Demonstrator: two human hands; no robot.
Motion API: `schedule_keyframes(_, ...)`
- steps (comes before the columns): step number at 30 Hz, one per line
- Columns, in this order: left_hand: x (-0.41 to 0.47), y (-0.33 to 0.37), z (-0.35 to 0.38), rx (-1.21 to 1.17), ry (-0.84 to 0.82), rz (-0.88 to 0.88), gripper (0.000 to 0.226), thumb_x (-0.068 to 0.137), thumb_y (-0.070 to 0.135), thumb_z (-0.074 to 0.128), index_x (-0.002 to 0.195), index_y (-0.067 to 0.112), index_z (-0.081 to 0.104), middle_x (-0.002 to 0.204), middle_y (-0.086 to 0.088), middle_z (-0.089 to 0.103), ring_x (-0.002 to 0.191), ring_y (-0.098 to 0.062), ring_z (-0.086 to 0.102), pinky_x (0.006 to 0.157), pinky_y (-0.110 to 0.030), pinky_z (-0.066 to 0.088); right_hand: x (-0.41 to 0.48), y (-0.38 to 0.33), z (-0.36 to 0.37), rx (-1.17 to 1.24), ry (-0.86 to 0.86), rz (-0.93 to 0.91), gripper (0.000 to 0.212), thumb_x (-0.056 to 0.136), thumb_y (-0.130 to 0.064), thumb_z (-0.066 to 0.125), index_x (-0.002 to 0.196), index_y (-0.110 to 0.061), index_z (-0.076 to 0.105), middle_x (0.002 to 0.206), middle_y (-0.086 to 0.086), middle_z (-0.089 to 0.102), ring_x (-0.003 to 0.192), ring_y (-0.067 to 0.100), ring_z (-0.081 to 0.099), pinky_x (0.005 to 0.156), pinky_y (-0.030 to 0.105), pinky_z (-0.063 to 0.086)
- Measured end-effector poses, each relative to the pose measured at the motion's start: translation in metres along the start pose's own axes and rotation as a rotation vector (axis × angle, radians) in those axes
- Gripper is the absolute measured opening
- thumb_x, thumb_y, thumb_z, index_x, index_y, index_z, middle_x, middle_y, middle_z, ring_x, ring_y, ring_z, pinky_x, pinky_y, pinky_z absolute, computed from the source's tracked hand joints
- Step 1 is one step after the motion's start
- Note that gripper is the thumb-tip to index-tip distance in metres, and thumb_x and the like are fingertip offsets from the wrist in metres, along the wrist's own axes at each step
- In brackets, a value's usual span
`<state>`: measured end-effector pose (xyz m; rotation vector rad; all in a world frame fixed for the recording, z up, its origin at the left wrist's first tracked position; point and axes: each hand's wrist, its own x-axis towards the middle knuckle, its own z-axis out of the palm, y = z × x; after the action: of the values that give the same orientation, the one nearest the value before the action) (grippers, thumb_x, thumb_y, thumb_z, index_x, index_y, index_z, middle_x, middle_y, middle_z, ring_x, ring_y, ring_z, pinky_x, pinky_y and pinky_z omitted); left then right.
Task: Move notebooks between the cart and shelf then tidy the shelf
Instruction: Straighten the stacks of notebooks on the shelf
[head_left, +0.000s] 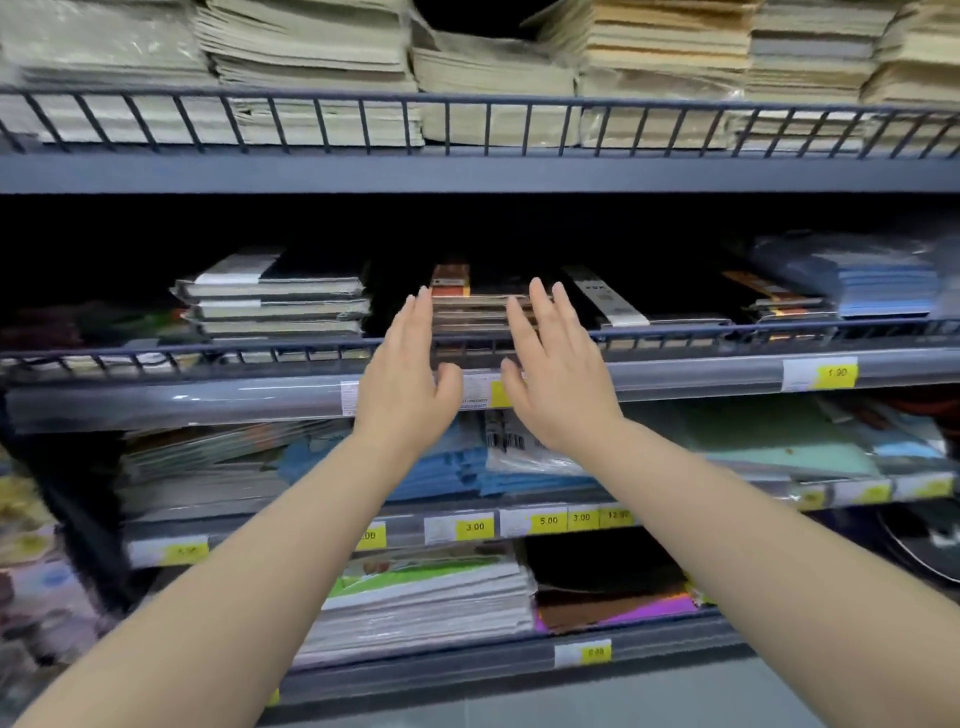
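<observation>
A small stack of dark notebooks with an orange band lies in the middle of the second shelf, behind its wire rail. My left hand and my right hand are raised in front of that stack, palms facing each other, fingers straight. Both hands hold nothing. The fingertips reach the stack's left and right sides; I cannot tell whether they touch it. To the left lies a taller stack of black-and-white notebooks. No cart is in view.
Thick piles of pale exercise books fill the top shelf. Black notebooks with a white band and blue packs lie to the right. Lower shelves hold blue, green and white pads, with yellow price tags along the edges.
</observation>
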<state>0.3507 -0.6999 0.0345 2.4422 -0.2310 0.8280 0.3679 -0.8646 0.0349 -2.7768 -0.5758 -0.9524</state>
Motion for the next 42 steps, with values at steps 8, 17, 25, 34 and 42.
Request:
schedule_keyframes(8,0.014,-0.004,0.001,0.081,-0.085,0.054,0.068,0.091,0.026,0.049,0.151,0.012,0.02,0.154,-0.008,0.028,0.139,-0.023,0.031,0.108,-0.038,0.032,0.006,0.008,0.002,0.021,-0.115,0.063,0.06,0.1,-0.034,0.038,0.151,-0.01,0.018,0.16,0.01,0.009,0.149,0.026,0.0,0.112,0.042,0.03)
schedule_keyframes(17,0.024,0.0,-0.014,0.249,-0.133,-0.041,0.08,0.088,0.038,0.05,0.151,0.007,0.013,0.115,-0.01,0.061,0.101,-0.03,0.057,0.081,-0.038,0.042,0.026,0.016,-0.016,0.549,-0.066,0.487,0.056,0.098,-0.031,0.042,0.149,-0.018,0.023,0.153,0.001,0.033,0.139,0.018,0.035,0.112,0.036,0.032)
schedule_keyframes(25,0.049,0.026,-0.005,0.449,-0.326,-0.25,0.071,0.085,0.039,0.058,0.134,0.005,0.02,0.101,-0.009,0.059,0.103,-0.032,0.052,0.077,-0.038,0.028,0.049,0.014,-0.031,0.248,-0.394,0.538,0.052,0.078,-0.036,0.065,0.114,-0.01,0.038,0.091,0.004,0.058,0.081,0.024,0.057,0.071,0.035,0.048)
schedule_keyframes(34,0.059,0.025,-0.006,0.429,-0.334,-0.305,0.069,0.086,0.034,0.058,0.134,0.004,0.019,0.08,-0.004,0.055,0.077,-0.029,0.048,0.077,-0.037,0.028,0.048,0.014,-0.026,0.065,-0.349,0.402,0.035,0.085,-0.021,0.057,0.107,-0.009,0.034,0.068,0.0,0.04,0.063,0.021,0.044,0.051,0.031,0.027)
schedule_keyframes(42,0.041,0.024,-0.004,0.399,-0.243,-0.243,0.069,0.087,0.044,0.053,0.134,0.004,0.022,0.095,-0.007,0.059,0.093,-0.03,0.049,0.079,-0.038,0.032,0.039,0.023,-0.017,0.258,-0.274,0.383,0.05,0.086,-0.027,0.056,0.129,-0.01,0.035,0.1,0.007,0.058,0.092,0.03,0.058,0.073,0.038,0.048)
